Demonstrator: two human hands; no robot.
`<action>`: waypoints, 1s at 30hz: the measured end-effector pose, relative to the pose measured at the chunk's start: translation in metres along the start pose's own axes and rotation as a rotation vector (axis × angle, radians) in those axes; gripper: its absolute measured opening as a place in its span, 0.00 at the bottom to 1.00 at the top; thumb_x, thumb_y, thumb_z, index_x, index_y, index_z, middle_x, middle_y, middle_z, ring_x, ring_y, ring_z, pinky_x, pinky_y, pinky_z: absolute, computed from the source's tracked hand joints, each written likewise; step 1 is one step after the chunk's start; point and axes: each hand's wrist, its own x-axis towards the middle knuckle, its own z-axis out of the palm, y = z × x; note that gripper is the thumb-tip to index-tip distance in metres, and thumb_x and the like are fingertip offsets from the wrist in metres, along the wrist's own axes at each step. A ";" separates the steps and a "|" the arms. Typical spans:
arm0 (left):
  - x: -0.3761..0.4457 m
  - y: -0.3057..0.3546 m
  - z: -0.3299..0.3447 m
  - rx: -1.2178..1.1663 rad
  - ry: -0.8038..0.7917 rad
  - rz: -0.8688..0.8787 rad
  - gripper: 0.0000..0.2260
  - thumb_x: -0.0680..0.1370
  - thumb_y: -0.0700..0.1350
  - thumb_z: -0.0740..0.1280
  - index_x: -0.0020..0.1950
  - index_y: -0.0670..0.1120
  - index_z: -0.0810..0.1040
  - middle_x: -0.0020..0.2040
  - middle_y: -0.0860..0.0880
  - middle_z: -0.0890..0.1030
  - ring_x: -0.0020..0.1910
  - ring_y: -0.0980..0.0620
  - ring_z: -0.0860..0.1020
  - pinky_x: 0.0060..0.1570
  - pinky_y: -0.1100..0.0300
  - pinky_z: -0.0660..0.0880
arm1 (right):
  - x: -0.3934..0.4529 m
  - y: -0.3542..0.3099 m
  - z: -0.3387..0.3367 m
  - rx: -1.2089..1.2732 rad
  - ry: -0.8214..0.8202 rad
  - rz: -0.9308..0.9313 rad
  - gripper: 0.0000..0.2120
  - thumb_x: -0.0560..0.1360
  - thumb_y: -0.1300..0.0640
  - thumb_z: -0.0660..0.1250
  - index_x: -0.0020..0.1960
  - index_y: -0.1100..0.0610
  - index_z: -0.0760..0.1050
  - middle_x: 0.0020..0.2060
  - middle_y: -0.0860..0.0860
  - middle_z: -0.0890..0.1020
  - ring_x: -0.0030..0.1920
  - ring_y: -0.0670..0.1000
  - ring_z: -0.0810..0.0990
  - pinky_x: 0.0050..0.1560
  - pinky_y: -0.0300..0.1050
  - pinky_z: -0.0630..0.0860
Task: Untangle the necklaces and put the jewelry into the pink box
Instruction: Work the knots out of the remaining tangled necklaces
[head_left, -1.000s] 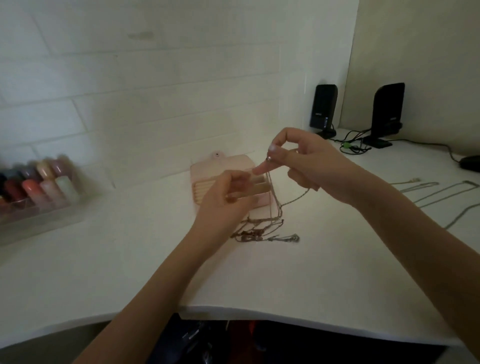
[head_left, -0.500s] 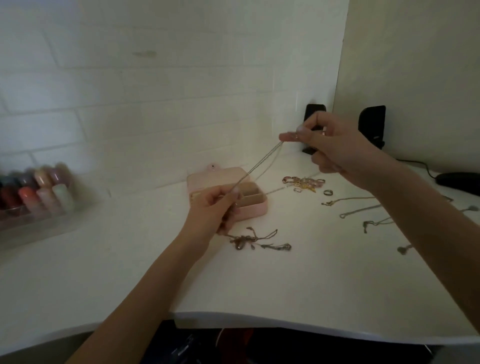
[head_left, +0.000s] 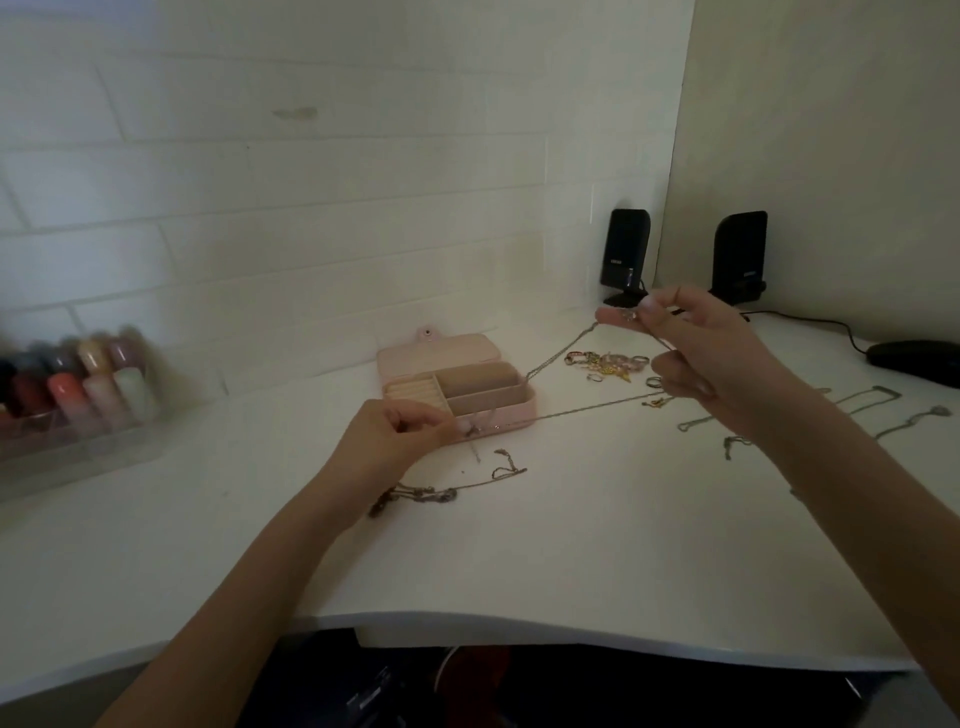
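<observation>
The pink box (head_left: 511, 417) stands open on the white desk (head_left: 545, 561), lid back, its beige compartments showing. My left hand (head_left: 400, 431) pinches one end of a thin silver necklace (head_left: 582, 408) just in front of the box. My right hand (head_left: 696, 358), raised to the right, pinches the other part of that chain, which runs stretched between both hands and loops over the box's right corner. A tangled clump of necklaces (head_left: 441, 488) lies on the desk below my left hand.
A pile of rings and small jewelry (head_left: 608, 364) lies right of the box. Several chains (head_left: 810, 421) are spread at the far right. Two black speakers (head_left: 626, 257) and a black mouse (head_left: 919, 358) stand at the back right. A clear organizer of bottles (head_left: 78, 395) sits left.
The hands have drawn apart, pulling one chain out of the clump. My left hand sank to the box front; my right hand swung right. The tangle now lies flat on the desk.
</observation>
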 end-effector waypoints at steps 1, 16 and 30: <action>0.000 -0.001 0.000 0.003 0.012 0.007 0.04 0.72 0.47 0.73 0.41 0.48 0.86 0.23 0.57 0.70 0.22 0.61 0.64 0.25 0.71 0.60 | -0.001 0.001 0.001 0.001 0.003 0.003 0.11 0.80 0.54 0.59 0.56 0.62 0.69 0.50 0.48 0.85 0.18 0.44 0.56 0.23 0.38 0.53; -0.002 0.006 0.018 -0.625 -0.037 -0.222 0.21 0.82 0.37 0.54 0.33 0.44 0.79 0.42 0.44 0.85 0.40 0.53 0.84 0.45 0.62 0.78 | -0.031 0.042 0.018 -0.061 -0.056 0.058 0.11 0.80 0.54 0.59 0.51 0.63 0.66 0.52 0.41 0.84 0.20 0.44 0.57 0.22 0.35 0.53; 0.005 -0.002 0.007 -0.839 -0.216 -0.282 0.08 0.68 0.42 0.66 0.32 0.48 0.68 0.27 0.54 0.63 0.21 0.59 0.57 0.22 0.64 0.49 | -0.018 0.040 -0.001 0.354 0.108 0.278 0.09 0.79 0.53 0.62 0.45 0.58 0.74 0.31 0.49 0.80 0.26 0.48 0.80 0.38 0.45 0.83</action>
